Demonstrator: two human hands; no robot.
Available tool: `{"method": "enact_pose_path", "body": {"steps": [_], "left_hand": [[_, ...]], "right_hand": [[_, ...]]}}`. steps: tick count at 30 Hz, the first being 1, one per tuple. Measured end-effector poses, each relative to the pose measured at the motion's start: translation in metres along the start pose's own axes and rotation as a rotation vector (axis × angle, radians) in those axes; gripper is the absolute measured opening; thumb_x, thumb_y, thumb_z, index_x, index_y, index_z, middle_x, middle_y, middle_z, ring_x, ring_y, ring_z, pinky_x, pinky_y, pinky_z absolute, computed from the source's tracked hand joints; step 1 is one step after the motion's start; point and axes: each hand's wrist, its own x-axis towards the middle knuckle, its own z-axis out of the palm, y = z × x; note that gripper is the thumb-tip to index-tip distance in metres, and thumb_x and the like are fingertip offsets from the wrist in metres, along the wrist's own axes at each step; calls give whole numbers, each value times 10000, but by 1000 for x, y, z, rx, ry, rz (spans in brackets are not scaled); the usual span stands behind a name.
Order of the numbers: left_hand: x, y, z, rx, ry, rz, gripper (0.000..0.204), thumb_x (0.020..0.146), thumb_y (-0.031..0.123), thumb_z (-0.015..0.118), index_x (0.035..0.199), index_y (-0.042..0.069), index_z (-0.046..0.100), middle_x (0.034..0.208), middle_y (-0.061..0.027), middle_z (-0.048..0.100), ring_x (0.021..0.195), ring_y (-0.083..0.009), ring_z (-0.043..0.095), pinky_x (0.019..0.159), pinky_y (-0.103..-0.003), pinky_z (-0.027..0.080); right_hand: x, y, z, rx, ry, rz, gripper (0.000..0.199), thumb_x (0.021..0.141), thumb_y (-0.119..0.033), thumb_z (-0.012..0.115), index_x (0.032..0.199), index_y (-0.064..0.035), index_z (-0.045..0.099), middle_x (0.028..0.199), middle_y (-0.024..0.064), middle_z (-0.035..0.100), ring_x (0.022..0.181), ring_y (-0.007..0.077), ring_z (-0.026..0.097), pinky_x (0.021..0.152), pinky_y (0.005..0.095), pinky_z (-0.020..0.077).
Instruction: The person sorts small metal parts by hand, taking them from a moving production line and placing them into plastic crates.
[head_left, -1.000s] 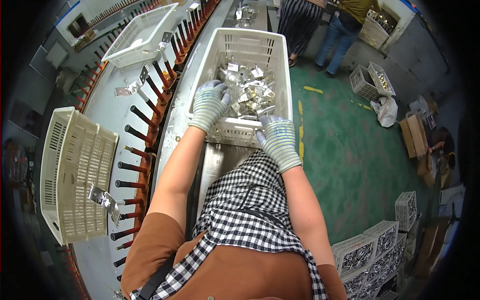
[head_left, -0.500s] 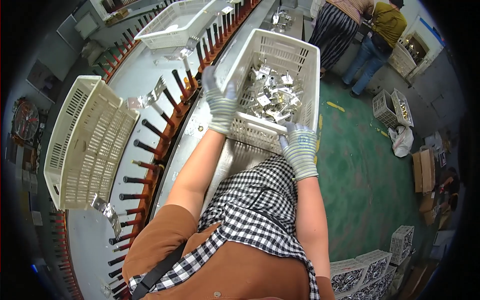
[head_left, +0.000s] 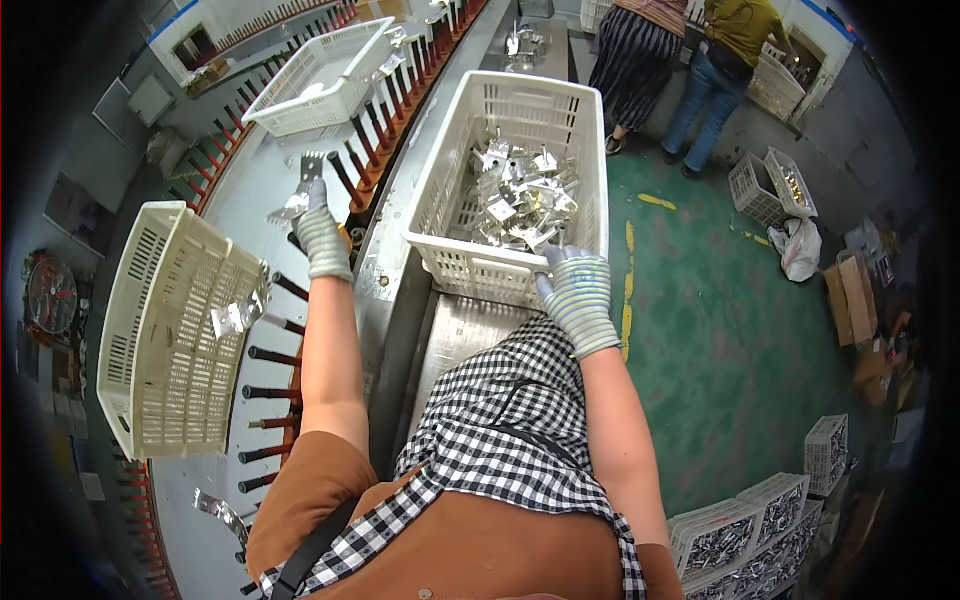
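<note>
My left hand (head_left: 322, 238), in a striped knit glove, reaches out over the row of dark pegs (head_left: 290, 330) and holds a shiny bent metal part (head_left: 302, 188) above the white conveyor surface. My right hand (head_left: 577, 293), also gloved, grips the near rim of a white plastic crate (head_left: 447, 185) that holds several shiny metal parts (head_left: 520, 195). The crate stands on a steel bench (head_left: 462, 335) straight in front of me.
An upturned white crate (head_left: 165, 330) lies at my left with a metal part (head_left: 232, 318) on it. Another white crate (head_left: 322, 72) sits farther along the line. Two people (head_left: 690, 60) stand beyond the bench. Stacked crates of parts (head_left: 760, 525) sit on the green floor at right.
My left hand has left the crate and swung left over the pegs with a metal part in it. My right hand has stayed at the crate's near rim.
</note>
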Motion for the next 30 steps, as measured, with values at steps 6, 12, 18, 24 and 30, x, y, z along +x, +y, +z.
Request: {"method": "enact_pose_path", "body": {"steps": [6, 12, 18, 24, 30], "left_hand": [[-12, 65, -4, 378, -10, 159, 314, 821, 187, 681, 1070, 7, 616, 919, -92, 660, 810, -222, 595, 750, -335, 466], [-31, 68, 59, -139, -123, 529, 279, 819, 60, 649, 1094, 56, 603, 981, -61, 622, 916, -252, 594, 806, -309, 480], [-64, 3, 125, 330, -714, 310, 499, 744, 247, 703, 1188, 77, 552, 1177, -108, 559, 1086, -320, 525, 938, -415, 421], [-91, -15, 140, 601, -827, 520, 542, 707, 254, 662, 1194, 60, 525, 1215, -181, 520, 1174, -349, 451, 1008, -441, 355], [-82, -16, 134, 536, -406, 480, 568, 720, 233, 667, 1221, 39, 480, 1309, -230, 395, 1203, -395, 411, 1033, -437, 332]], "right_hand": [[1, 3, 2, 19, 10, -2, 319, 725, -228, 652, 1018, -138, 565, 859, 85, 598, 859, 261, 583, 785, 412, 432], [-1, 6, 5, -5, 2, 19, 345, 718, -227, 651, 1036, -124, 568, 852, 88, 597, 848, 264, 580, 790, 410, 432], [1, -1, 3, -6, -21, -8, 347, 727, -227, 644, 1047, -117, 563, 873, 96, 604, 858, 266, 583, 800, 409, 434], [-3, -2, 2, 19, 27, -2, 332, 719, -222, 655, 1026, -127, 573, 924, 92, 620, 896, 270, 582, 808, 423, 428], [-1, -2, -1, -44, -6, -3, 394, 697, -225, 666, 1054, -98, 557, 946, 94, 612, 900, 270, 581, 805, 418, 431]]}}
